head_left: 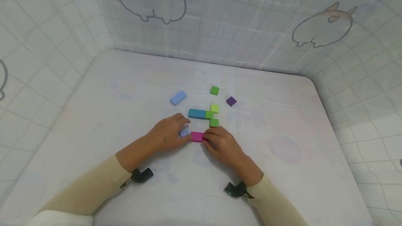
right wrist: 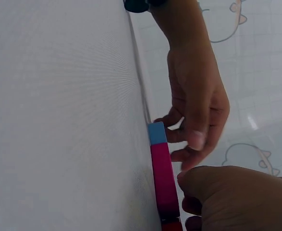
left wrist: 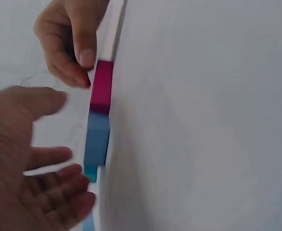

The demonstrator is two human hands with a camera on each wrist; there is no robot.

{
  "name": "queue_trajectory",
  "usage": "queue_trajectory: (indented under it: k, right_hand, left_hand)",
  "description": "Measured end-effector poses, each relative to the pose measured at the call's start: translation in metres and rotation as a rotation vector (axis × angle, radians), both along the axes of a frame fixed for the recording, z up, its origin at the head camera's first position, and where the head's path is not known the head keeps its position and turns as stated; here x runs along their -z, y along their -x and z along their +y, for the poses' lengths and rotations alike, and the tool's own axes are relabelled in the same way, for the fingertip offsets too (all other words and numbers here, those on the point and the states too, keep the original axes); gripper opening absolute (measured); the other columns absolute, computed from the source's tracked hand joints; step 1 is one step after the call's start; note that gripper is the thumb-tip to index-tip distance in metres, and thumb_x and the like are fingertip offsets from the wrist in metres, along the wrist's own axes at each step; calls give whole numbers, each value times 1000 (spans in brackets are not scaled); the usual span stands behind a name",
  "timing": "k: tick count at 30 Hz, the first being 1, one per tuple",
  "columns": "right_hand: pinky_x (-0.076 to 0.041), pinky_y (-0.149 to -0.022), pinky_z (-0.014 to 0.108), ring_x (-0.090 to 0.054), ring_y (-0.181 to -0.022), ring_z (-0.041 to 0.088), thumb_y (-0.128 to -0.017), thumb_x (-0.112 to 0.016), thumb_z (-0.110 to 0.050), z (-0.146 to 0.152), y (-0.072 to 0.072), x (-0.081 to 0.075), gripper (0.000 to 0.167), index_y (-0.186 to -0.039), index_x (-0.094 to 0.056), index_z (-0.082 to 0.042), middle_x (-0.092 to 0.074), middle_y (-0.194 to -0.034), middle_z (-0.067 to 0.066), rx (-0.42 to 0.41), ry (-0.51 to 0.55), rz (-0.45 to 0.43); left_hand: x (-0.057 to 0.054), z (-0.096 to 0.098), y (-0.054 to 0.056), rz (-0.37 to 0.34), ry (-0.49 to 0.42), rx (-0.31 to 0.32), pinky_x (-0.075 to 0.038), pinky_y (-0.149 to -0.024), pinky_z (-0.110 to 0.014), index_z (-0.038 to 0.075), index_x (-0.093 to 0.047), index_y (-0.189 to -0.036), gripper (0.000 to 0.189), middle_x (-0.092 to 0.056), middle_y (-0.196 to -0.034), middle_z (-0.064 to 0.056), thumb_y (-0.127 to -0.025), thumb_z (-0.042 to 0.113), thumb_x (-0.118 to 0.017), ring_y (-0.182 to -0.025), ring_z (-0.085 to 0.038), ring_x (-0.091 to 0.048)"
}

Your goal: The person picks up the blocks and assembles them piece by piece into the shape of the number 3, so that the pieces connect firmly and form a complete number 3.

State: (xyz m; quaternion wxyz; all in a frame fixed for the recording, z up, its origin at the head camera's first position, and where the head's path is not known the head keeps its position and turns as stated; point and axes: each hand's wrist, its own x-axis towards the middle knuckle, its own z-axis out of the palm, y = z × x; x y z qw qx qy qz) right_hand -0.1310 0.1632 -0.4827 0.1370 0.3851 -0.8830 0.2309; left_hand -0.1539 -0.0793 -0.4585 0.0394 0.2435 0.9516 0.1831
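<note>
A magenta block [head_left: 197,136] lies end to end with a light blue block [head_left: 185,133] on the table. My left hand [head_left: 169,133] is around the light blue block, thumb and fingers spread apart and relaxed. At the magenta block's right end, my right hand [head_left: 223,145] pinches a small red block [right wrist: 172,225], mostly hidden by the fingers. Just beyond the hands, a teal block [head_left: 196,113] meets a green cube [head_left: 209,114]. A yellow-green cube [head_left: 215,108] and another green cube [head_left: 214,122] adjoin that cube.
Farther back lie a loose light blue block [head_left: 178,98], a green cube [head_left: 215,90] and a dark purple cube [head_left: 231,101]. The pale table [head_left: 282,114] is bordered by white grid-patterned curtains [head_left: 235,27] with cartoon animal outlines.
</note>
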Motion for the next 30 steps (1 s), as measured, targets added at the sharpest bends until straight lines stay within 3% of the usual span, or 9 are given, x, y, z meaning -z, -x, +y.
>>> queue_trajectory:
  k: [7, 12, 19, 23, 30]
  right_hand:
    - [-56, -89, 29, -63, -102, 19, -84, -80, -14, 10, 7, -8, 24, -104, -76, -3, -71, -106, 6, 31, 68, 30]
    - [-56, -92, 33, -63, -106, 19, -88, -76, -12, 25, 21, -20, 23, -109, -74, -3, -70, -110, 6, 171, 96, -52]
    - [-58, -85, 38, -67, -96, 22, -92, -72, -14, 42, 55, -33, 22, -110, -73, -3, -70, -112, 9, 386, 110, -116]
    - [-58, -80, 39, -67, -92, 24, -92, -71, -15, 50, 77, -32, 27, -115, -71, -1, -68, -116, 12, 485, 103, -176]
    - [-56, -80, 42, -65, -95, 28, -94, -67, -18, 58, 103, -29, 37, -126, -64, 1, -63, -124, 17, 592, 59, -301]
  left_hand:
    - [-10, 9, 31, 39, -47, -5, -54, -96, -38, 10, -65, -126, 45, -65, -119, -3, -92, 39, -70, -112, -19, -61]
    - [-6, 17, 47, -3, -48, -1, -52, -99, -38, 12, -64, -130, 46, -63, -127, -2, -91, 35, -73, -119, -20, -57]
    - [-1, 17, 54, -98, -67, -56, -50, -103, -41, 13, -62, -133, 48, -59, -134, -3, -91, 34, -72, -126, -21, -53]
    - [1, 15, 57, -131, -91, -58, -49, -104, -41, 13, -61, -134, 48, -58, -136, -4, -92, 33, -72, -127, -21, -53]
    - [0, 14, 61, -165, -128, -55, -52, -100, -39, 13, -62, -134, 47, -60, -133, -3, -92, 32, -72, -116, -19, -57]
